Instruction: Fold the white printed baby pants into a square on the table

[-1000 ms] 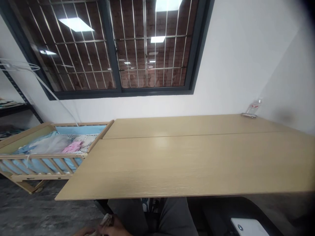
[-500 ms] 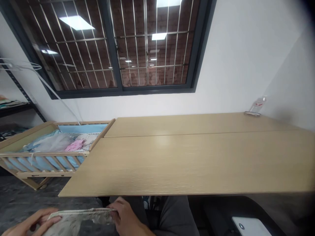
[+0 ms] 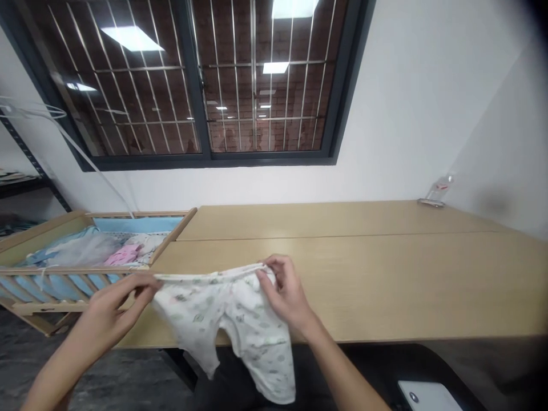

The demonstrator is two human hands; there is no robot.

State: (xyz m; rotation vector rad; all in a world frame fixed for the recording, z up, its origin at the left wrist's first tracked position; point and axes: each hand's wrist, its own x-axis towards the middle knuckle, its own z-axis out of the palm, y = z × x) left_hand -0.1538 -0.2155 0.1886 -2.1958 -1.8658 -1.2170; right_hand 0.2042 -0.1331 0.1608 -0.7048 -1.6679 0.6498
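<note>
A small pair of white baby pants (image 3: 257,314) with a faint green print is stretched by its waistband over the near edge of the wooden table (image 3: 377,285). My left hand (image 3: 124,302) pinches the waistband's left end, thumb below and fingers above. At the opposite end, my right hand (image 3: 286,288) grips the waistband between thumb and fingers. Both legs of the pants hang down past the table edge, the right one lower, above my lap.
A wooden crib (image 3: 85,271) with blue lining, a pink cloth (image 3: 124,254) and a whitish bundle stands left of the table. A clear bottle (image 3: 440,187) is at the table's back right corner. A white phone-like device (image 3: 428,395) lies on a black seat at lower right.
Both hands have risen from below the table edge with the pants between them. The pants now hang open in front of the table, and the view has shifted slightly.
</note>
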